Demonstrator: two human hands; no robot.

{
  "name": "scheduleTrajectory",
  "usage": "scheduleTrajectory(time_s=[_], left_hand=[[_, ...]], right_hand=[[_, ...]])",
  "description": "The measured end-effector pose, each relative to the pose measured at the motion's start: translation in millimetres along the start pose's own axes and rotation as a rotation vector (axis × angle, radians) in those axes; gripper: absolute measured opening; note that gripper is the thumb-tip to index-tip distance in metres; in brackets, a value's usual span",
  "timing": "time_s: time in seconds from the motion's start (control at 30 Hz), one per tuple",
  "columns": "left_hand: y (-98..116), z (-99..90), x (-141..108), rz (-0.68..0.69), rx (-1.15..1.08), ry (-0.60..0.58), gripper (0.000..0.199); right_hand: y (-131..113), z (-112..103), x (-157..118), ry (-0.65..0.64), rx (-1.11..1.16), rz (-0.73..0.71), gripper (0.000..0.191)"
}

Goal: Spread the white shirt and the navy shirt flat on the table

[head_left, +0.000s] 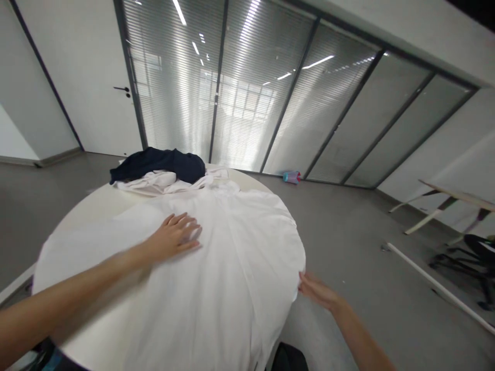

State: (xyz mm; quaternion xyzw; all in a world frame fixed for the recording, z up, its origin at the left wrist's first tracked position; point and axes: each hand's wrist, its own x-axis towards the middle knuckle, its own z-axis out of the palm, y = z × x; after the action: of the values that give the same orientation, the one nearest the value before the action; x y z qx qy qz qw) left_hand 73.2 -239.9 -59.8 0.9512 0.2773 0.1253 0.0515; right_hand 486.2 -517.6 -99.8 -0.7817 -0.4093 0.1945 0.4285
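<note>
A white shirt (pixel 228 257) lies spread over a round table (pixel 93 206), with a long seam running down it and part of it reaching over the right edge. My left hand (pixel 176 237) rests flat on the cloth, left of that seam, fingers apart. At the table's right rim, my right hand (pixel 319 292) has its fingers closed on the shirt's side edge; the fingertips are partly hidden. Behind the shirt, a dark navy garment (pixel 166 162) lies bunched on top of pale, crumpled cloth (pixel 154 181).
Glass partitions (pixel 247 93) and a white door (pixel 85 72) stand beyond the table. A small striped package (pixel 292 177) lies on the grey floor (pixel 348 226). To the right are a wooden-topped table (pixel 460 193), a black chair base (pixel 467 263) and a white bar (pixel 436 283). A dark object (pixel 289 358) is below the table's near edge.
</note>
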Motion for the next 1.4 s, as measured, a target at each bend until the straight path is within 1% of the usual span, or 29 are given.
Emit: scheduleTrajectory(time_s=[0.03, 0.1, 0.13, 0.17, 0.23, 0.3, 0.37, 0.43, 0.47, 0.5, 0.57, 0.63, 0.7, 0.73, 0.8, 0.83, 0.87, 0.93, 0.97, 1.0, 1.03, 1.07, 1.1, 1.13, 1.2, 1.27, 1.3, 1.33, 1.4], left_hand=[[-9.2, 5.7, -0.7, -0.042, 0.01, -0.007, 0.057], [-20.3, 12.9, -1.9, -0.069, 0.009, -0.03, 0.06], [-22.8, 14.5, -2.3, -0.068, 0.007, -0.037, 0.06], [-23.6, 14.8, -2.7, -0.063, 0.005, -0.039, 0.06], [-21.6, 12.6, -3.4, -0.06, 0.0, -0.029, 0.059], [-13.9, 7.0, -5.7, -0.054, -0.002, 0.004, 0.054], [2.0, -1.6, -12.1, -0.001, -0.019, 0.025, 0.049], [27.8, -12.3, -24.2, 0.128, -0.077, -0.011, 0.049], [43.5, -17.7, -32.4, 0.214, -0.123, -0.054, 0.054], [60.1, -22.6, -41.5, 0.301, -0.171, -0.103, 0.063], [91.2, -29.4, -60.5, 0.453, -0.263, -0.21, 0.091], [112.8, -31.9, -77.1, 0.548, -0.325, -0.32, 0.105], [121.2, -32.7, -89.2, 0.56, -0.343, -0.384, 0.109], [121.2, -33.7, -93.7, 0.543, -0.341, -0.397, 0.111], [116.7, -38.0, -99.7, 0.512, -0.34, -0.413, 0.116], [113.5, -41.3, -101.1, 0.511, -0.35, -0.423, 0.116], [109.9, -45.0, -100.9, 0.52, -0.37, -0.431, 0.114], [101.0, -52.4, -94.7, 0.517, -0.434, -0.417, 0.099], [94.2, -55.5, -87.9, 0.481, -0.467, -0.385, 0.088], [84.7, -58.0, -78.4, 0.414, -0.493, -0.331, 0.076], [71.7, -60.0, -66.4, 0.323, -0.503, -0.252, 0.064], [54.8, -61.5, -52.2, 0.219, -0.495, -0.159, 0.054], [34.0, -62.6, -36.4, 0.119, -0.469, -0.041, 0.045], [10.0, -63.4, -19.8, 0.042, -0.426, 0.086, 0.04], [-43.5, -63.7, 12.0, -0.09, -0.307, 0.299, 0.04], [-94.5, -61.0, 36.3, -0.245, -0.198, 0.431, 0.042], [-116.0, -57.9, 44.1, -0.325, -0.16, 0.472, 0.042], [-133.5, -53.4, 49.1, -0.394, -0.116, 0.505, 0.042], [-156.8, -40.8, 51.7, -0.495, -0.039, 0.567, 0.041]], right_hand=[[3.3, -3.5, -2.1, -0.094, 0.063, 0.035, 0.035], [9.4, -14.6, -3.2, -0.284, 0.2, 0.15, 0.04], [11.9, -21.0, -2.6, -0.332, 0.258, 0.207, 0.042], [13.9, -26.7, -1.8, -0.338, 0.297, 0.248, 0.045], [17.3, -32.9, -0.4, -0.269, 0.315, 0.279, 0.05], [21.1, -28.8, -1.4, -0.198, 0.271, 0.281, 0.05], [25.9, -16.1, -4.6, -0.168, 0.227, 0.27, 0.047], [31.0, -1.3, -8.0, -0.162, 0.213, 0.233, 0.045], [33.4, 4.8, -8.9, -0.159, 0.21, 0.211, 0.045], [35.6, 9.3, -9.0, -0.157, 0.204, 0.192, 0.044], [39.2, 13.0, -6.2, -0.135, 0.191, 0.18, 0.042], [40.6, 11.2, -0.5, -0.056, 0.214, 0.173, 0.041], [37.1, 6.8, 6.5, 0.115, 0.231, 0.146, 0.047], [32.5, 4.5, 10.0, 0.218, 0.206, 0.114, 0.051], [16.5, 1.4, 16.6, 0.401, 0.089, -0.001, 0.054], [4.9, 1.2, 20.1, 0.453, 0.014, -0.077, 0.053], [-9.0, 2.5, 24.0, 0.476, -0.054, -0.161, 0.05], [-42.6, 10.9, 34.6, 0.454, -0.138, -0.322, 0.04], [-61.4, 18.6, 41.6, 0.417, -0.154, -0.397, 0.035], [-80.8, 28.9, 50.0, 0.359, -0.155, -0.471, 0.029], [-100.3, 41.8, 59.3, 0.281, -0.15, -0.539, 0.025], [-119.7, 57.2, 69.4, 0.198, -0.147, -0.605, 0.021], [-138.6, 74.7, 79.8, 0.113, -0.146, -0.652, 0.019], [-156.7, 94.0, 90.0, 0.031, -0.146, -0.694, 0.017], [-190.3, 135.5, 108.4, -0.115, -0.149, -0.783, 0.016], [-220.3, 177.1, 123.1, -0.191, -0.148, -0.852, 0.016], [-233.9, 196.5, 129.2, -0.23, -0.156, -0.877, 0.016], [-246.8, 214.5, 134.7, -0.258, -0.164, -0.891, 0.016], [-270.0, 244.9, 145.9, -0.291, -0.19, -0.885, 0.016]])
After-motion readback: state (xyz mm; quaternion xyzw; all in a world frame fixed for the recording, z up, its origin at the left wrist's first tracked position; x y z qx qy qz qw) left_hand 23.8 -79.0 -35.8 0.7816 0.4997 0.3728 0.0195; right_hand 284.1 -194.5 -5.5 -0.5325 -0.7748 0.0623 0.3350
